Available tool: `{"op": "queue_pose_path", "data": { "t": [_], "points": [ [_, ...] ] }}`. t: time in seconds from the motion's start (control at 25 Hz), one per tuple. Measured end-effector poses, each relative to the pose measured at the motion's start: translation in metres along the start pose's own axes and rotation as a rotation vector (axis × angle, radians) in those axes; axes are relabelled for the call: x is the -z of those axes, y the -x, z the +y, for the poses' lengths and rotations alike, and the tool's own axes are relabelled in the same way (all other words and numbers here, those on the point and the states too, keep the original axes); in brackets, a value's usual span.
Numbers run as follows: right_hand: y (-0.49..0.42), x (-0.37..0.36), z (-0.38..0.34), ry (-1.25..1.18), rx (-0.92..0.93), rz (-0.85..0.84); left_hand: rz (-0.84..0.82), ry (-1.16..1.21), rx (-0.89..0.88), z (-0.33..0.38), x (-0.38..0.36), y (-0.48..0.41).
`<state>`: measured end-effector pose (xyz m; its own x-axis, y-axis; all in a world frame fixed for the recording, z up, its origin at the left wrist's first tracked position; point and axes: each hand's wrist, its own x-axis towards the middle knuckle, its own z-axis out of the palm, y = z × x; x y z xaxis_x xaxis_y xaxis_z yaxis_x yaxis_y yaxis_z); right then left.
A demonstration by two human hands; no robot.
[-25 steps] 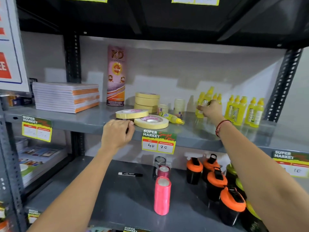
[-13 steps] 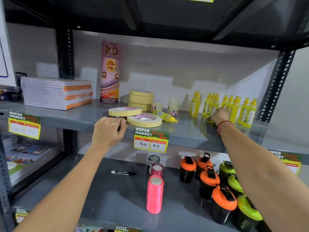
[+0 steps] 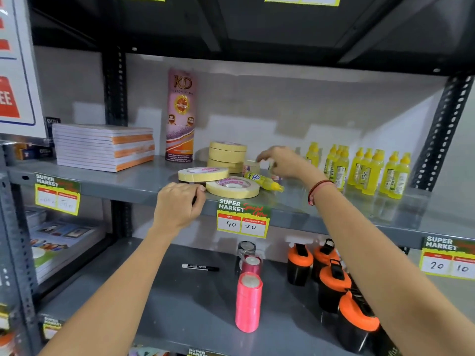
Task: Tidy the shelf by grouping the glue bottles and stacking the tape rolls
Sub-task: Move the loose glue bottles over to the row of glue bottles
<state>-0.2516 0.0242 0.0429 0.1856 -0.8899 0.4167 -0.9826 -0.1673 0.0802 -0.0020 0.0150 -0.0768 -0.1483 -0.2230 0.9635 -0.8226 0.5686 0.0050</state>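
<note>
Several yellow glue bottles (image 3: 359,170) stand upright at the right of the middle shelf (image 3: 144,183). One more glue bottle (image 3: 263,181) lies on its side beside two loose tape rolls, one in front (image 3: 232,188) and one to its left (image 3: 203,173). Behind them a stack of three tape rolls (image 3: 227,155) stands, with small rolls (image 3: 250,167) next to it. My right hand (image 3: 282,161) hovers with fingers spread above the lying bottle and small rolls, holding nothing. My left hand (image 3: 180,205) curls over the shelf's front edge near the loose rolls.
A tall pink KD tape tube (image 3: 180,115) and a pile of notebooks (image 3: 105,146) stand at the left of the same shelf. Below it are pink ribbon spools (image 3: 248,301), a black marker (image 3: 200,267) and orange-lidded shaker bottles (image 3: 334,283). Price tags (image 3: 243,222) hang on the shelf edge.
My right hand has left the standing bottles and moved left, now over the lying bottle with fingers spread. My left hand stays on the shelf edge.
</note>
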Motion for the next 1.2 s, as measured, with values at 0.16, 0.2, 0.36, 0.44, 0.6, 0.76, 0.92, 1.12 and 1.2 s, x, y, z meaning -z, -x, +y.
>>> {"op": "queue_pose_path", "data": {
  "t": [0.16, 0.2, 0.36, 0.44, 0.6, 0.76, 0.92, 1.12, 1.2],
  "points": [
    [-0.019, 0.0, -0.01, 0.27, 0.294, -0.343, -0.023, -0.002, 0.023, 0.002, 0.002, 0.001],
    [-0.022, -0.002, -0.008, 0.282, 0.304, -0.361, -0.03, -0.003, 0.03, 0.002, 0.002, 0.0],
    [-0.021, -0.016, 0.006, 0.257, 0.277, -0.311, -0.055, 0.01, 0.06, 0.003, 0.003, 0.0],
    [-0.02, -0.019, 0.013, 0.247, 0.291, -0.303, -0.071, 0.005, 0.076, 0.003, 0.003, 0.001],
    [-0.014, -0.016, 0.027, 0.295, 0.28, -0.311, -0.087, 0.007, 0.074, 0.004, 0.005, -0.001],
    [0.003, -0.013, 0.052, -0.006, 0.001, -0.134, -0.083, -0.002, 0.085, 0.003, 0.003, 0.0],
    [0.021, -0.009, 0.082, -0.235, -0.41, 0.074, -0.082, 0.013, 0.105, 0.003, 0.001, 0.001],
    [0.032, -0.021, 0.094, -0.271, -0.612, 0.189, -0.067, 0.003, 0.095, 0.003, 0.001, 0.002],
    [0.03, -0.023, 0.097, -0.279, -0.649, 0.211, -0.061, 0.003, 0.099, 0.003, 0.0, 0.001]
  ]
}}
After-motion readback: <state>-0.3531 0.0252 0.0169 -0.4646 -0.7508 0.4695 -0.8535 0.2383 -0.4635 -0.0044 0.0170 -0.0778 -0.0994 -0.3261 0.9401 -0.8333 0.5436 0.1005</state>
